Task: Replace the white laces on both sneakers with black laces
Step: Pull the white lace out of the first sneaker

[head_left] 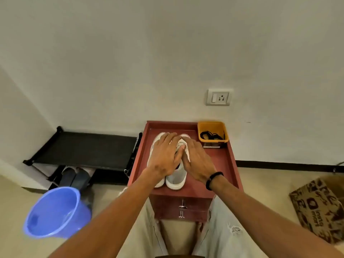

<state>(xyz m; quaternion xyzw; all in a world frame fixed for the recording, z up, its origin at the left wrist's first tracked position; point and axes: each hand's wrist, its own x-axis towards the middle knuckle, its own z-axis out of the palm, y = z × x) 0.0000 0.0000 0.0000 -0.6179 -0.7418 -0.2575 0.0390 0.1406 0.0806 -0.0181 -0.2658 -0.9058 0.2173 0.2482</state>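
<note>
Two white sneakers stand side by side on a red drawer table [222, 161], toes toward the wall. Only the toe and heel of the left sneaker [159, 183] show, because my left hand [164, 157] lies flat across it with straight fingers. Its thumb reaches toward the right sneaker [176, 180]. My right hand [195, 160], with a black band on the wrist, rests over that sneaker's tongue with its fingertips on the white laces [180, 144]. The black laces [212, 135] lie in a yellow tub [202, 127] at the table's back right corner.
A blue bucket [55, 211] stands on the floor at the left. Behind it is a black shoe rack [83, 148] with dark footwear underneath. A printed cardboard box [320, 205] sits at the right. A wall socket [218, 97] is above the table. My knees flank the drawers.
</note>
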